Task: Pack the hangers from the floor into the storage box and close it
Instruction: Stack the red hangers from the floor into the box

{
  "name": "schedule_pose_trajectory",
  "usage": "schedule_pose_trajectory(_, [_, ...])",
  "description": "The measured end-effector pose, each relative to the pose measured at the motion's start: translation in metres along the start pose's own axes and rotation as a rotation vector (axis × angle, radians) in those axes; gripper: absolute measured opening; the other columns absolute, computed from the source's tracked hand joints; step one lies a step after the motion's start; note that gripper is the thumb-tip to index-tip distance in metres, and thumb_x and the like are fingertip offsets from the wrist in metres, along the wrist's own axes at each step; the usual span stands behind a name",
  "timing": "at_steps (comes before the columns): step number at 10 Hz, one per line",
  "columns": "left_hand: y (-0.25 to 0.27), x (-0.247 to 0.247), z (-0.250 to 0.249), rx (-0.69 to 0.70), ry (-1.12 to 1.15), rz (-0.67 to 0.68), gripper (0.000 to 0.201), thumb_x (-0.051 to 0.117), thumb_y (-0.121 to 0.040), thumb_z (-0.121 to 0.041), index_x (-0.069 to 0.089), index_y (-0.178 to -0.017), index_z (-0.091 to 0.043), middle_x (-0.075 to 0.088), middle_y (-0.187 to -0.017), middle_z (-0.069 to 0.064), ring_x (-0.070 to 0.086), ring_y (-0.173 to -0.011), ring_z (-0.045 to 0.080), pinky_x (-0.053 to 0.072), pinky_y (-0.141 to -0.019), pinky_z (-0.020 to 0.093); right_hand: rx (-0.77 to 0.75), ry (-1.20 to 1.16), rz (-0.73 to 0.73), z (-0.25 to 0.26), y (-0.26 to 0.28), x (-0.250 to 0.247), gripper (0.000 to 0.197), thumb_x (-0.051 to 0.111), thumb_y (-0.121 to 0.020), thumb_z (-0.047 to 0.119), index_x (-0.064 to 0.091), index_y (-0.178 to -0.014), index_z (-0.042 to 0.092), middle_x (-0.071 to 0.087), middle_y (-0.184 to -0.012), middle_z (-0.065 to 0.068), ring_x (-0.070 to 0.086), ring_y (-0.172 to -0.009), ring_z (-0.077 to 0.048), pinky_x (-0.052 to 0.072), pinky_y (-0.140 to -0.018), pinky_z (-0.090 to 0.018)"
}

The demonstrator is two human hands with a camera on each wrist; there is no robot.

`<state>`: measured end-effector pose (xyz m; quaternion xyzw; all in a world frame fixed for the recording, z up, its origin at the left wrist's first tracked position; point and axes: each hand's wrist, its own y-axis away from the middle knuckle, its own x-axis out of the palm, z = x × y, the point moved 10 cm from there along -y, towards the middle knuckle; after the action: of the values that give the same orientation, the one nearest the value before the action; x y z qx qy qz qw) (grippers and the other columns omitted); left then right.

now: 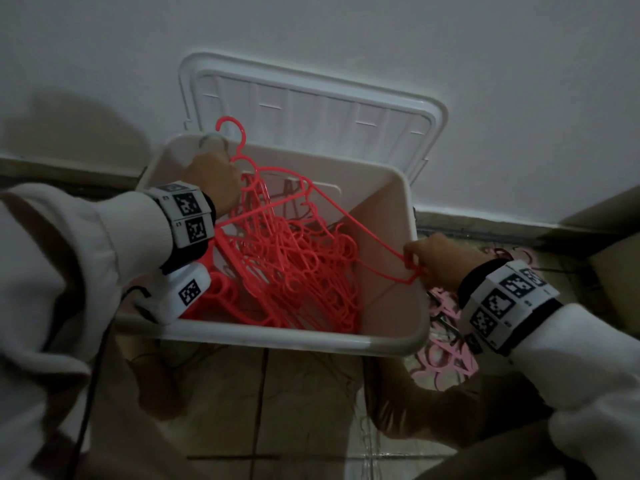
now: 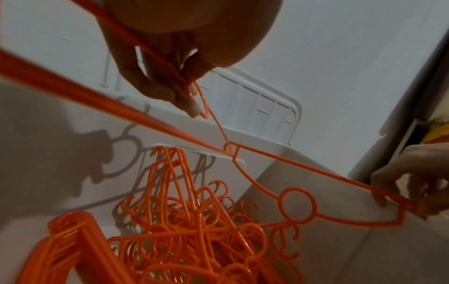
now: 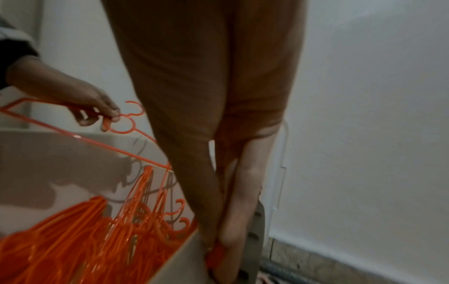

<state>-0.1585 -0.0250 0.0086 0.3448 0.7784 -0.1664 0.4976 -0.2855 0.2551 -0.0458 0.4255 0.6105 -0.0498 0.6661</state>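
Observation:
A white storage box [image 1: 263, 337] stands on the floor, its lid [image 1: 311, 105] open and leaning on the wall. Inside lies a tangled pile of red hangers [image 1: 294, 271]. One red hanger [image 1: 346, 209] spans the box above the pile. My left hand [image 1: 221, 174] pinches its neck under the hook, over the far left corner. My right hand [image 1: 414, 263] pinches its shoulder end at the right rim. The left wrist view shows my left hand [image 2: 179, 86] pinching the neck and the hanger's arm [image 2: 291, 162]. In the right wrist view my right hand [image 3: 218, 211] grips the red end.
Several pink hangers [image 1: 443, 341] lie on the tiled floor just right of the box, partly under my right wrist. The wall is close behind the box. A brown piece of furniture [image 1: 609, 237] stands at the far right. A black cable hangs from my left wrist.

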Motion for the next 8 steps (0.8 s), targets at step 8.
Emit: schedule_pose_trajectory(8, [-0.001, 0.025, -0.001, -0.008, -0.037, 0.096, 0.019, 0.037, -0.098, -0.017, 0.053, -0.101, -0.006, 0.057, -0.115, 0.025, 0.054, -0.106, 0.039, 0.033, -0.073, 0.032, 0.0, -0.321, -0.133, -0.001, 0.013, -0.026, 0.029, 0.041, -0.08, -0.005, 0.05, -0.073, 0.021, 0.059, -0.077, 0.0, 0.057, -0.081, -0.022, 0.042, -0.073, -0.025])
